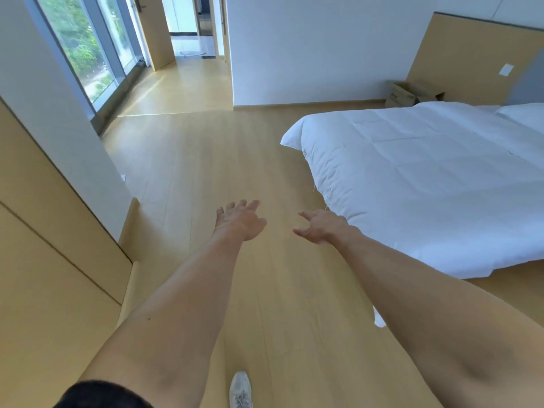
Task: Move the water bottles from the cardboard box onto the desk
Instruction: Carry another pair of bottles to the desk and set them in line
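Both bare arms reach forward over the pale wooden floor [206, 160]: the left hand [240, 220] and right hand [319, 228] spread open, holding nothing. The open brown cardboard box [412, 94] sits far off beside the white-quilted bed [426, 178] (contents hidden).

Our view: a bedroom, with a white bed [426, 172], headboard [459, 57], wood floor [191, 160] and big window [85, 51].

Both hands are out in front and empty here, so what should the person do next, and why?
Probably walk on toward the cardboard box on the floor by the far wall, beyond the bed. The left hand and right hand are open, holding nothing, and the box is far out of reach. No bottles or desk are visible.
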